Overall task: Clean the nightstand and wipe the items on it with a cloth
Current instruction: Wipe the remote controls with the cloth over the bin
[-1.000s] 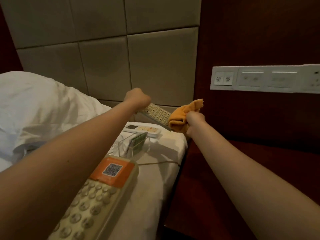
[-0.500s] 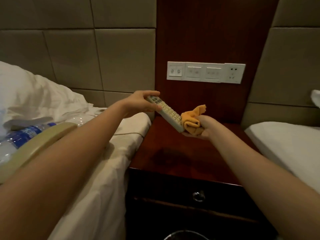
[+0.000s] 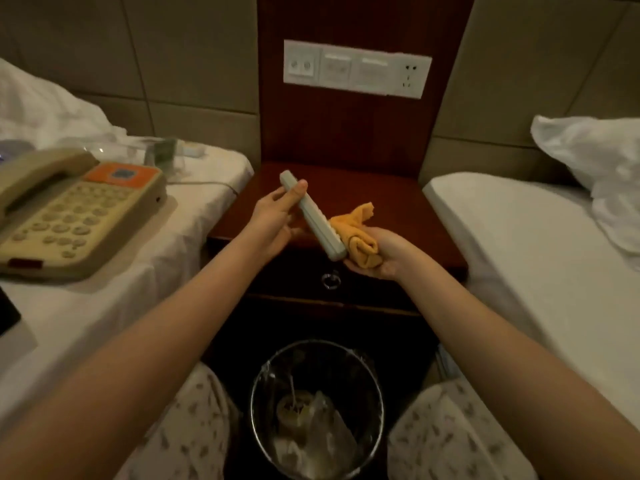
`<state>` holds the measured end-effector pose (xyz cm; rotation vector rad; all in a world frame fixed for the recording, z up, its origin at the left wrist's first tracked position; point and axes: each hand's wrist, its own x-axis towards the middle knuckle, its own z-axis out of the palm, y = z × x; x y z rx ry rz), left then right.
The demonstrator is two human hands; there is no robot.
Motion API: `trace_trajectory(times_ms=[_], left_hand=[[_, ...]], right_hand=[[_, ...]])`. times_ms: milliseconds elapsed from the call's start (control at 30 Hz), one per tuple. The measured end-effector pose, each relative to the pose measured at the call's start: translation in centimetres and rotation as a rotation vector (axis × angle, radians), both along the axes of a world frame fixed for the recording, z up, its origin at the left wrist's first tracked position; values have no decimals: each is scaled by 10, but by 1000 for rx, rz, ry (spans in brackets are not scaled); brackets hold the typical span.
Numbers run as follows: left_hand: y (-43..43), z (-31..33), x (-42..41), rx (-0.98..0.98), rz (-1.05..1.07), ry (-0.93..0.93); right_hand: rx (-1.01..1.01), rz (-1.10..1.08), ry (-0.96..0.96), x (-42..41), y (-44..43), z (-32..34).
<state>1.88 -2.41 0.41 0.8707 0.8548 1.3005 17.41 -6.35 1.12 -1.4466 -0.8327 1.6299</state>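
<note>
Your left hand (image 3: 273,216) pinches the upper end of a pale remote control (image 3: 311,220), thumb on top, fingers beneath. Your right hand (image 3: 384,254), palm up, cups a bunched orange cloth (image 3: 360,233) touching the remote's lower end, above the dark wooden nightstand (image 3: 398,202).

Head view — downward, near nightstand (image 3: 398,209)
</note>
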Motion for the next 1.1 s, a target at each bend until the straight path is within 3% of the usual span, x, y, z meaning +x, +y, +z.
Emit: trace_trajectory(times_ms=[167, 300, 467, 633, 833, 900, 967, 1033, 1100], left_hand=[[-28, -26, 9, -118, 48, 7], [-59, -56, 15, -213, -28, -19], [-94, -101, 14, -368, -122, 15], [-96, -109, 18, -375, -114, 85], [-103, -120, 27, -441, -80, 133], [-101, -121, 26, -450, -39, 155], [-100, -121, 26, -447, -44, 164], [-103, -121, 26, -445, -86, 165], [-105, -123, 27, -458, -101, 161]], right_hand=[[29, -17, -29, -3, -21, -35], [173, -80, -112, 4, -29, -66], [213, -330, 78, 9, -50, -81], [494, -118, -359, -17, -61, -91], [518, -141, -698, -25, -52, -128], [472, -255, -719, -20, -50, -133], [492, -302, -606, -22, -50, -134], [521, -206, -570, -29, -53, -138], [476, -138, -652, -30, -54, -146]])
